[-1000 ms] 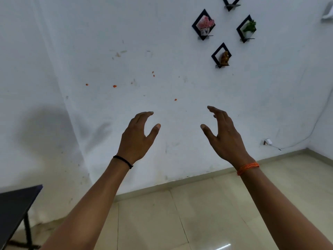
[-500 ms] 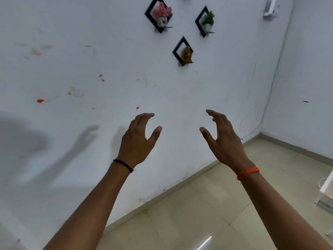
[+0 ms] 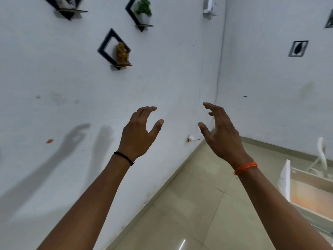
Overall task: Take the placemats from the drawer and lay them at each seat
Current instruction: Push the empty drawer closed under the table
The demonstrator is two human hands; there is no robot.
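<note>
My left hand (image 3: 138,134) is raised in front of me with its fingers loosely bent and holds nothing; a black band circles its wrist. My right hand (image 3: 222,136) is raised beside it, also loosely bent and holding nothing, with an orange thread on the wrist. Both hands hang in the air before a white wall. A white open drawer or box (image 3: 306,188) with a pale orange inside shows at the right edge. No placemat is in view.
Black diamond wall shelves hold a brown figurine (image 3: 122,55) and a small potted plant (image 3: 143,10). The room corner (image 3: 219,78) is ahead, with beige floor tiles (image 3: 189,213) below. A white chair part (image 3: 322,154) stands at the far right.
The view has swung to the right: the wall shelves slid left, the room corner and the white drawer came into view. Both hands kept the same raised pose.
</note>
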